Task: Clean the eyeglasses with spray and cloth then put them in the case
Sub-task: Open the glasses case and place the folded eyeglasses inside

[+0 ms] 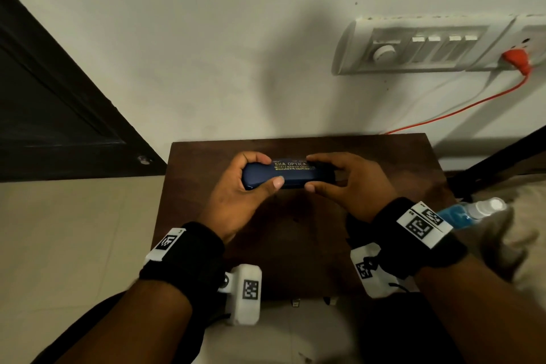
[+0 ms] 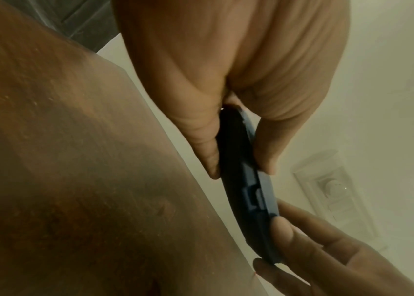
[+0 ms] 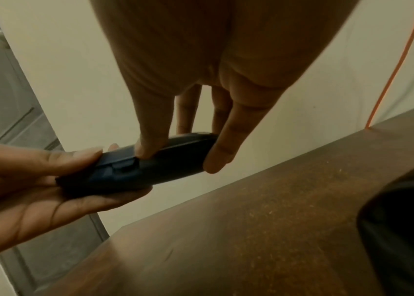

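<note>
Both hands, left [image 1: 236,186] and right [image 1: 348,186], clamp the case [image 1: 291,174], seemingly closed; steady it, then thumb the seam apart.

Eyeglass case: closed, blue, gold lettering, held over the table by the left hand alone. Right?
Not quite. Both hands hold it: the head view shows the left hand gripping one end of the eyeglass case and the right hand pinching the other. The rest stands.
</note>
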